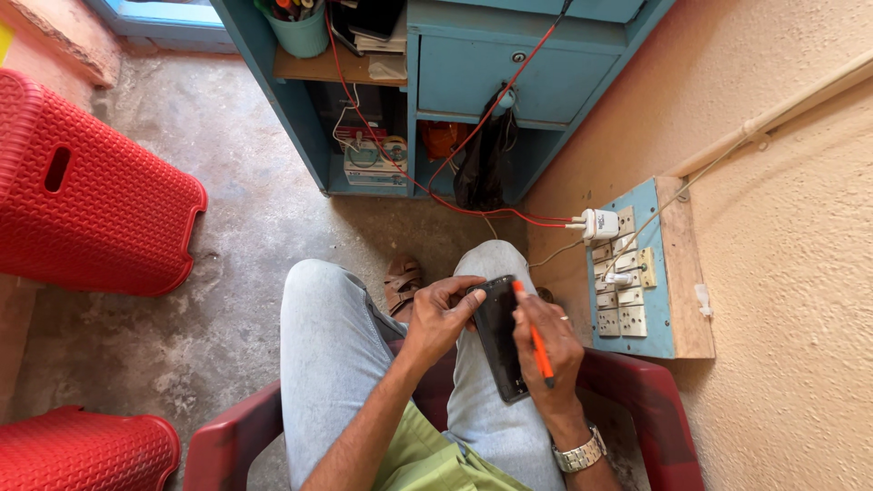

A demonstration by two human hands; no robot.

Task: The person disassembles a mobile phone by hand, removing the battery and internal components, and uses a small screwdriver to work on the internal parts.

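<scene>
Black smartphone (pixel 499 336), flat and glossy, sits low centre of the frame above the person's knees, its lower edge hidden behind the right palm. Left hand (pixel 436 314) clamps its upper left edge. Right hand (pixel 548 350) supports the right side and pinches a thin orange tool (pixel 535 336) against it; the tool's tip is hard to make out. A perforated red plastic stool (pixel 82 195) stands upper left, partly cut off.

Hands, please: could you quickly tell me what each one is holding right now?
Left hand: closed on the top end of the black phone.
Right hand: supports the phone and grips an orange tool.
</scene>
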